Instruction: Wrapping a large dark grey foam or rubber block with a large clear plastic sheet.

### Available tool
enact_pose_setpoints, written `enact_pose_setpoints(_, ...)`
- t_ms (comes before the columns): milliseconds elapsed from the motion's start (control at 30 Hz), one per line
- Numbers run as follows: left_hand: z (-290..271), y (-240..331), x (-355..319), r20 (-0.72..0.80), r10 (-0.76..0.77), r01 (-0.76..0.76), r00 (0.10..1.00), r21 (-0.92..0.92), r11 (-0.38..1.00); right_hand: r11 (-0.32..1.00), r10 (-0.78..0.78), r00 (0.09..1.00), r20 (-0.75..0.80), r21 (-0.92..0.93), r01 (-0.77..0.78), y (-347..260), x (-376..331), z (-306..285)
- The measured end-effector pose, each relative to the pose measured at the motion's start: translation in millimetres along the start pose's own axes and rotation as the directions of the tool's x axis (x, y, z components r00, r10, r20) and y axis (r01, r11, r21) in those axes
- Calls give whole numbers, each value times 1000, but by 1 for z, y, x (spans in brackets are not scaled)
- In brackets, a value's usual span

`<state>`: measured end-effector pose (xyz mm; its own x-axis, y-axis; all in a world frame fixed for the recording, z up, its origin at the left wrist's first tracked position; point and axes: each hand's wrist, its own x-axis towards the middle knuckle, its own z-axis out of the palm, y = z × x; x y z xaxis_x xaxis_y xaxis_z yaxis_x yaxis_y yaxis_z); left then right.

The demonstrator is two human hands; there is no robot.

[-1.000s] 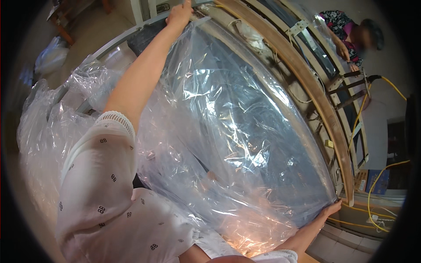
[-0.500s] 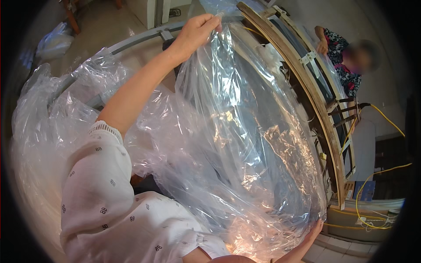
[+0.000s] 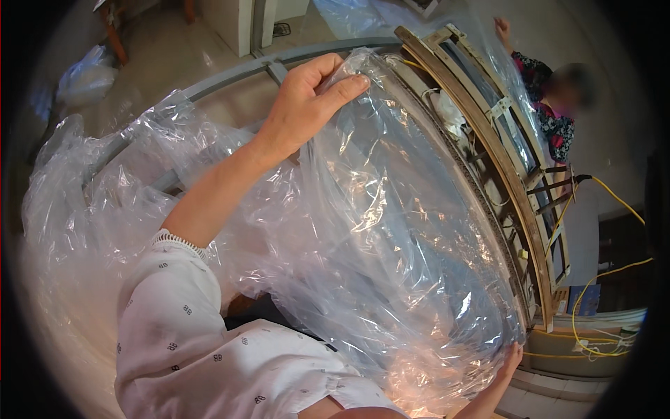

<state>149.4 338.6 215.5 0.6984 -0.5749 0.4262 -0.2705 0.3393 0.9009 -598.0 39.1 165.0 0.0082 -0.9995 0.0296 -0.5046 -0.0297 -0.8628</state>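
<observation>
1. Film [image 3: 391,223], clear and crinkly, fills the middle of the frame, running from the upper centre to the lower right, with a puffy heap of it over on the left.

2. Left hand [image 3: 307,101] is up at the top centre. Its grip is closed, thumb over curled fingers, pinching the film near its upper corner. My guess on why there: stuff this floppy sags, so a corner is the spot that steers a whole edge.

3. Right hand [image 3: 513,359] is way down at the lower right, by the film's other end. It's touching the film, but the fingers are half hidden, so I can't tell if that grip is closed or just pressing.

4. Hands that far apart probably stop the long edge bunching up. It runs roughly alongside the wooden bar [image 3: 474,119], which looks like a handy straight-ish guide.

5. That grey rail [image 3: 216,80] arcs across the upper left, with the loose heap draped over part of it. Probably helps hold the slack off the floor [image 3: 164,59].

6. Past the bar, upper right, there's a co-worker [image 3: 555,129] with one arm out, and a yellow cable [image 3: 618,197] hangs off to the side, seemingly out of the film's way.
</observation>
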Motion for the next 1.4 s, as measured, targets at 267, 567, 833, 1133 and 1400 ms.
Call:
enact_pose_setpoints(267, -19, 19, -17, -84, 11, -20, 996, -106, 994, 990, 67, 998, 6, -123, -66, -24, -15, 27)
enact_pose_setpoints(567, -87, -35, 62, -284, -89, 163, 955, 251, 954, 963, -193, 975, 109, -171, 209, -89, -45, 88)
enact_pose_setpoints(833, -313, -52, 198, -160, 272, 137, 949, 985, 103, 966, -203, 865, 460, 238, 100, -178, -119, 175)
enact_pose_setpoints(1133, 217, 35, -66, 806, 117, -484, 581, 226, 845, 953, -273, 875, 400, 236, 189, -150, -128, 163)
enact_pose_setpoints(1400, 346, 22, -149, 798, 35, 40, 602, -74, 997, 987, -157, 771, 618, 72, 144, -122, -122, 72)
